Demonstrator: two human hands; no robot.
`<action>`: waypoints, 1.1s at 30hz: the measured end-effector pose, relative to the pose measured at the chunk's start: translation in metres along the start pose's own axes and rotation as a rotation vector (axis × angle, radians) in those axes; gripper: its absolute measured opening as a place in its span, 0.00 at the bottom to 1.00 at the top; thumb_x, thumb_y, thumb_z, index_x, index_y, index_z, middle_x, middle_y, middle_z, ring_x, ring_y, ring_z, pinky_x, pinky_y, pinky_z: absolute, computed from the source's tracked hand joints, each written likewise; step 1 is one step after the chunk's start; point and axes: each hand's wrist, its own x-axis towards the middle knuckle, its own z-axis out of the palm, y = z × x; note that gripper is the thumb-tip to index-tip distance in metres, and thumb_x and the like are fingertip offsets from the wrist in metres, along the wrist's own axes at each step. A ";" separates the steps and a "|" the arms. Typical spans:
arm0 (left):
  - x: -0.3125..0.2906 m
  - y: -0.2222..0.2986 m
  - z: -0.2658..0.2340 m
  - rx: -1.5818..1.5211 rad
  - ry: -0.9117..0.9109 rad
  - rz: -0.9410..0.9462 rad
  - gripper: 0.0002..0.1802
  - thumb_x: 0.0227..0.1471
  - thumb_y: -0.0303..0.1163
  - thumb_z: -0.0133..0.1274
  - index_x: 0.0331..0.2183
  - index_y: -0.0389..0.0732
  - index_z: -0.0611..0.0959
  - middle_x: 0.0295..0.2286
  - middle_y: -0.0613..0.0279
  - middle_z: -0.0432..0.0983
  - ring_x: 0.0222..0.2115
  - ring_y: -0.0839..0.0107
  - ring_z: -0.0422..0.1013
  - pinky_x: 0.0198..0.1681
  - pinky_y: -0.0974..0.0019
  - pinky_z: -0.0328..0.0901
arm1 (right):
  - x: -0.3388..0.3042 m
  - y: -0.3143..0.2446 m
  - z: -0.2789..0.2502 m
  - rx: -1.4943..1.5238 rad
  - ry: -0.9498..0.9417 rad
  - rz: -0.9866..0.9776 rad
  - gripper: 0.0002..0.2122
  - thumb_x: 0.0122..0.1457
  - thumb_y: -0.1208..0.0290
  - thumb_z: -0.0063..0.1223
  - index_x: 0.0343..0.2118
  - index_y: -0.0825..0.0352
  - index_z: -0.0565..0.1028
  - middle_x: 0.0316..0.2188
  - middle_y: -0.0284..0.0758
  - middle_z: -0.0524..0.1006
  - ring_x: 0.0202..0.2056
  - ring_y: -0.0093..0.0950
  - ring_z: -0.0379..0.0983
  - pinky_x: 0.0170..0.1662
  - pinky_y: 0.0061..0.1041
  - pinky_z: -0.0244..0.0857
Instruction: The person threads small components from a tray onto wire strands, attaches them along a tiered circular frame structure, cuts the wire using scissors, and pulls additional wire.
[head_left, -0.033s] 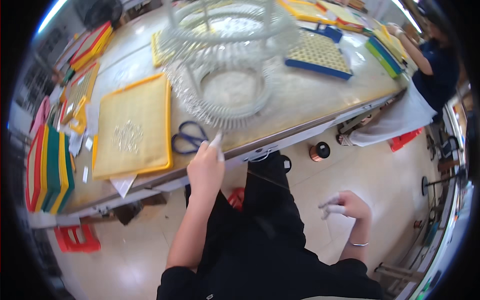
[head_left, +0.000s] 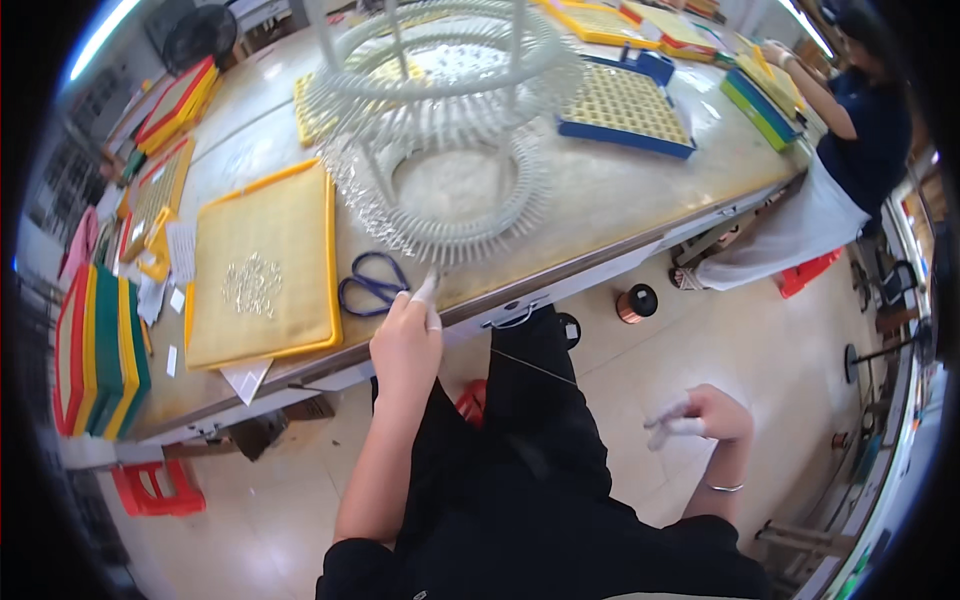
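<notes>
Left hand (head_left: 408, 338), near the centre of the frame, reaches up to the front edge of the tabletop (head_left: 600, 195), its fingers bent together and the white-covered tips just below a pale, round, tiered rack (head_left: 430, 92). From my remote seat I cannot tell whether those tips grasp anything or touch the rack, which stands at upper centre, ringed with slender loops. At lower right I see the right hand (head_left: 708, 412) over the floor, fingers curled and partly white-covered; whether it grips something I cannot tell. One thin strand (head_left: 530, 365) crosses the dark trousers between my two hands, its ends unclear to me. Dark blue scissors (head_left: 372, 286) lie left of the left hand, beside a yellow-edged tray (head_left: 262, 220) bearing a cluster of small clear pieces (head_left: 252, 285). Toward upper right sits a blue compartmented tray (head_left: 625, 140).
</notes>
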 end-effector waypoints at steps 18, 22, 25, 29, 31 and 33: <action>-0.026 0.011 -0.030 -0.381 -0.188 0.007 0.23 0.47 0.19 0.48 0.47 0.43 0.75 0.19 0.61 0.64 0.17 0.78 0.57 0.23 0.75 0.58 | 0.026 -0.083 0.044 -0.113 0.284 -0.672 0.14 0.51 0.75 0.53 0.42 0.69 0.73 0.38 0.36 0.77 0.42 0.27 0.72 0.45 0.23 0.64; -0.034 0.023 -0.052 -0.378 -0.284 0.001 0.23 0.47 0.20 0.49 0.47 0.44 0.75 0.20 0.63 0.68 0.17 0.81 0.57 0.23 0.76 0.59 | 0.097 -0.129 0.053 -0.280 0.415 -0.993 0.14 0.54 0.70 0.51 0.44 0.66 0.72 0.39 0.39 0.75 0.42 0.30 0.71 0.47 0.26 0.62; -0.041 0.023 -0.059 -0.362 -0.346 -0.050 0.25 0.46 0.20 0.50 0.48 0.45 0.74 0.19 0.66 0.67 0.17 0.82 0.57 0.22 0.76 0.59 | 0.140 -0.162 0.072 -0.240 0.418 -1.057 0.15 0.56 0.68 0.48 0.45 0.66 0.71 0.42 0.39 0.73 0.44 0.30 0.70 0.49 0.26 0.61; -0.041 0.025 -0.057 -0.417 -0.348 -0.120 0.26 0.46 0.19 0.50 0.49 0.46 0.74 0.19 0.66 0.67 0.17 0.83 0.56 0.22 0.77 0.59 | 0.164 -0.192 0.091 0.159 0.077 -0.887 0.13 0.60 0.69 0.43 0.45 0.68 0.71 0.36 0.34 0.76 0.39 0.23 0.72 0.46 0.22 0.63; -0.035 0.026 -0.051 -0.397 -0.355 -0.099 0.26 0.46 0.20 0.50 0.49 0.45 0.73 0.21 0.65 0.68 0.17 0.82 0.57 0.23 0.77 0.59 | 0.177 -0.200 0.093 0.282 -0.020 -0.813 0.13 0.61 0.68 0.43 0.45 0.68 0.71 0.33 0.33 0.76 0.37 0.22 0.72 0.45 0.21 0.63; -0.029 0.029 -0.047 -0.377 -0.370 -0.072 0.26 0.46 0.20 0.50 0.50 0.44 0.73 0.22 0.64 0.70 0.17 0.81 0.57 0.23 0.76 0.60 | 0.189 -0.206 0.091 0.395 -0.092 -0.889 0.13 0.61 0.68 0.43 0.44 0.68 0.71 0.30 0.31 0.76 0.33 0.18 0.72 0.34 0.15 0.65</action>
